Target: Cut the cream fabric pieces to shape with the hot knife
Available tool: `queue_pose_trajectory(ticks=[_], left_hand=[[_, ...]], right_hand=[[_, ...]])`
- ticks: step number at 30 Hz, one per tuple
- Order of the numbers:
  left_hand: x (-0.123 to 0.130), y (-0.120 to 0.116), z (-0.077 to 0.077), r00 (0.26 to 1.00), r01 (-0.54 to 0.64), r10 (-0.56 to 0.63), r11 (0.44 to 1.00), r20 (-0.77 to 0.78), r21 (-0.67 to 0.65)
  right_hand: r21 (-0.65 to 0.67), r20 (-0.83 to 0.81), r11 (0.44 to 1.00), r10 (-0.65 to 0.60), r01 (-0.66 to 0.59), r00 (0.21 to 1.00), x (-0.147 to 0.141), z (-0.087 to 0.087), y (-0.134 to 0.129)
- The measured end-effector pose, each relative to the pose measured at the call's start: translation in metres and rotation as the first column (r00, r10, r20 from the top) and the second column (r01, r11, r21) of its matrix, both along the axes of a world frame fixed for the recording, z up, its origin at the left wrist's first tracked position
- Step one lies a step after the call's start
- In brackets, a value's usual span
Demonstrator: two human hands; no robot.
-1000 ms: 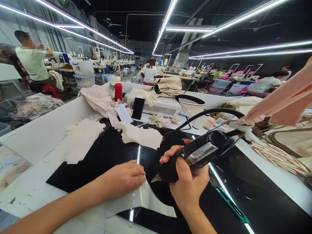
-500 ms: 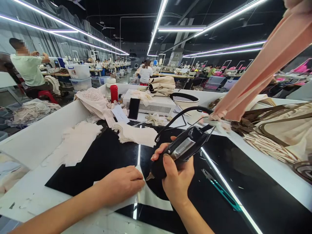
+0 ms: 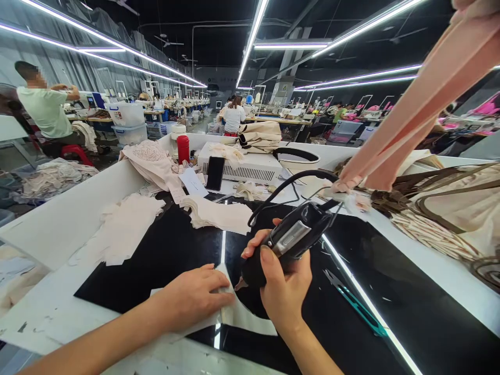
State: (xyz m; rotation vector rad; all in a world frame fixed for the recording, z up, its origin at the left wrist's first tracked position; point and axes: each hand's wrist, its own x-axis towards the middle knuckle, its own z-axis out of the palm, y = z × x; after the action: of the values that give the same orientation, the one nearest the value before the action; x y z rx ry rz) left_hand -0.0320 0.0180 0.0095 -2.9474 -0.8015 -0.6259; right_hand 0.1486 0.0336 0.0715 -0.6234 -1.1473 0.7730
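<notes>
My right hand (image 3: 287, 281) is wrapped round a black corded electric trimmer (image 3: 292, 239) with a silver plate on its side. A small metal tip shows at its lower end, beside the edge of a cream fabric piece (image 3: 250, 317). My left hand (image 3: 195, 297) lies on that fabric, its thumb and fingers slightly apart, hiding part of the cloth. The fabric rests flat on a glossy black board (image 3: 152, 265) and has a curved edge. To the right lie teal thread snips (image 3: 357, 307).
Pink cloth strips (image 3: 422, 104) hang down to the trimmer's cord end. Behind the hands sit a fabric stack (image 3: 219, 214), a phone (image 3: 215, 173), a red bottle (image 3: 183, 149) and a white vented box (image 3: 253, 169). Cut pieces (image 3: 127, 229) are piled left, brown-edged fabric (image 3: 437, 234) right.
The fingers of my left hand have loosened and spread a little on the fabric. My right hand and the trimmer have hardly moved.
</notes>
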Motion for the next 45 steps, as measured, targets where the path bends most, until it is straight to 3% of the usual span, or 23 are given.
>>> queue_pose_trajectory(ticks=[9, 19, 26, 45], left_hand=[[-0.003, 0.0, -0.003, 1.0, -0.005, 0.005, 1.0, -0.004, 0.023], [0.0, -0.003, 0.007, 0.998, 0.039, -0.041, 0.998, 0.046, 0.048], [0.021, -0.017, 0.016, 0.994, 0.041, -0.033, 0.996, 0.103, -0.075], [0.011, -0.027, 0.008, 0.994, 0.017, -0.002, 0.991, 0.111, -0.134]], right_hand=[[0.003, -0.01, 1.0, -0.003, 0.003, 1.0, 0.002, -0.001, -0.006], [-0.011, -0.037, 0.999, -0.042, 0.041, 0.998, 0.02, 0.009, -0.019], [-0.024, 0.005, 0.999, -0.031, 0.031, 0.999, 0.037, 0.003, -0.034], [0.004, -0.053, 1.0, -0.009, 0.009, 0.999, 0.017, 0.003, -0.03]])
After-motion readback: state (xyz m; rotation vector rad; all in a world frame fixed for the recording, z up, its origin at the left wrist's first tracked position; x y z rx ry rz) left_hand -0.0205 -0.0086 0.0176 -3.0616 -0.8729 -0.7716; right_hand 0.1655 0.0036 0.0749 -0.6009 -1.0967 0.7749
